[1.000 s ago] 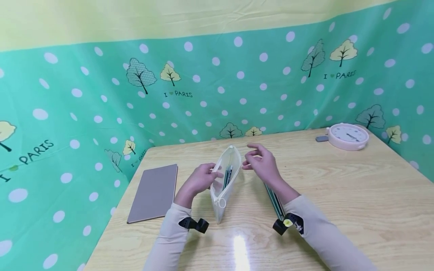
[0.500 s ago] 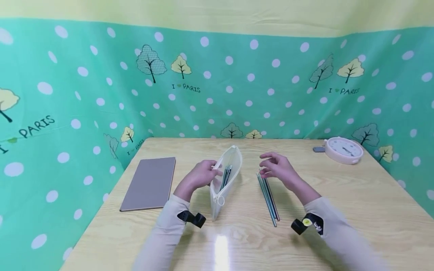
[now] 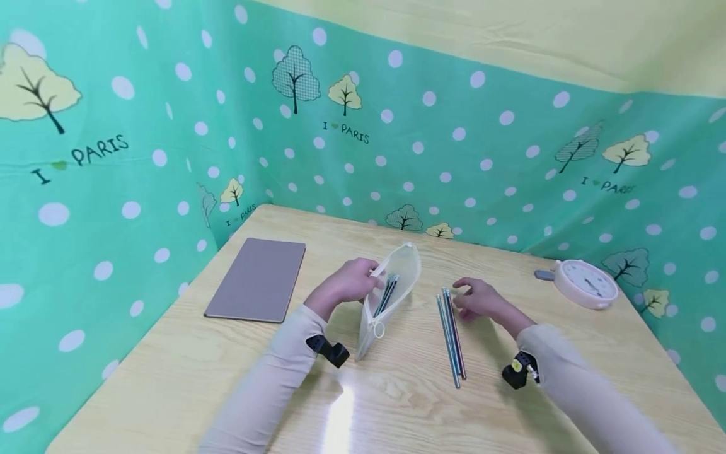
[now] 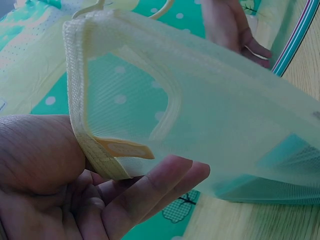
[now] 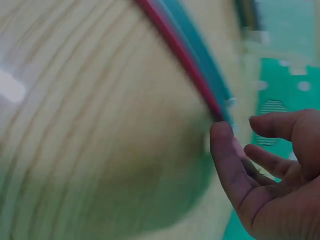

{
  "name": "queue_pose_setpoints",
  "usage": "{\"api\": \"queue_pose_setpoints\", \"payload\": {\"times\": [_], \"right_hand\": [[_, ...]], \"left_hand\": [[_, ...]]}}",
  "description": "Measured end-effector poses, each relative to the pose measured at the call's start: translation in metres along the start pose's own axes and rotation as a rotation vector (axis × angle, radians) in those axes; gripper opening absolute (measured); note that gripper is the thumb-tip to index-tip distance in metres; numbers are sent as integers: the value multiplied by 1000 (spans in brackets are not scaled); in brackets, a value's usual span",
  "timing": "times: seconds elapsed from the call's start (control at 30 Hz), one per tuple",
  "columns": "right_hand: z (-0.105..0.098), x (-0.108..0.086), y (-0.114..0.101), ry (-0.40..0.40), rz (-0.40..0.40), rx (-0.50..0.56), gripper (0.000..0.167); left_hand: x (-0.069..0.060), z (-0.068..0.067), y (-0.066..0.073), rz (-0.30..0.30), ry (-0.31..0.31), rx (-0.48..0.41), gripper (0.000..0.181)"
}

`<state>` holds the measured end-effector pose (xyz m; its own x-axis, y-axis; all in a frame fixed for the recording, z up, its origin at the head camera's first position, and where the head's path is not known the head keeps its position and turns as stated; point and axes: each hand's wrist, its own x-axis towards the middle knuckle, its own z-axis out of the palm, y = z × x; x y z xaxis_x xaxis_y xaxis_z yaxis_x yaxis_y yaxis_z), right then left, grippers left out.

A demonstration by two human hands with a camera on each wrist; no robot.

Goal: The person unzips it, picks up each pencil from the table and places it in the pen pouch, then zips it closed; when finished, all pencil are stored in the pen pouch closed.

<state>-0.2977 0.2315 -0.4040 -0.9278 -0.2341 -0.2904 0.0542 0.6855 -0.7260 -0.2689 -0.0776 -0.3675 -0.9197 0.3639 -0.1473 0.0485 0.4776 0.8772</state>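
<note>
My left hand (image 3: 354,281) pinches the near-left rim of a pale, translucent zip pencil pouch (image 3: 409,268), held with its mouth open. Inside stand several dark pencils (image 3: 387,295). In the left wrist view, the mesh pouch (image 4: 215,100) has its tape edge between thumb and fingers of the left hand (image 4: 120,205). Several teal and dark red pencils (image 3: 452,340) lie on the table to the right of the pouch. My right hand (image 3: 481,300) is beside their far ends, thumb and fingers apart. In the right wrist view, one fingertip (image 5: 221,131) is at the pencil ends; contact is unclear.
A grey-brown notebook (image 3: 258,279) lies on the left of the wooden table (image 3: 414,410). At the far right sits a pink round clock (image 3: 587,282), a small grey object (image 3: 544,275) beside it. A green dotted cloth (image 3: 431,151) hangs behind.
My right hand has moved from the pouch's mouth rightward and down to the pencils on the table. My left hand keeps its grip on the pouch. The head view has tilted.
</note>
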Motion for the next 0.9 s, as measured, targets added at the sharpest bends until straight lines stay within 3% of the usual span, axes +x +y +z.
{"api": "queue_pose_setpoints", "payload": {"times": [0.27,0.6,0.9], "right_hand": [[13,11,2,28,17,-115,49],[16,22,-3,31,33,-151,47],[19,19,-1,39,18,-153,46]], "left_hand": [[1,0,2,-14,-10,22,28],[1,-2,4,-21,1,11,30],[0,0,4,-30,1,-2,28]]}}
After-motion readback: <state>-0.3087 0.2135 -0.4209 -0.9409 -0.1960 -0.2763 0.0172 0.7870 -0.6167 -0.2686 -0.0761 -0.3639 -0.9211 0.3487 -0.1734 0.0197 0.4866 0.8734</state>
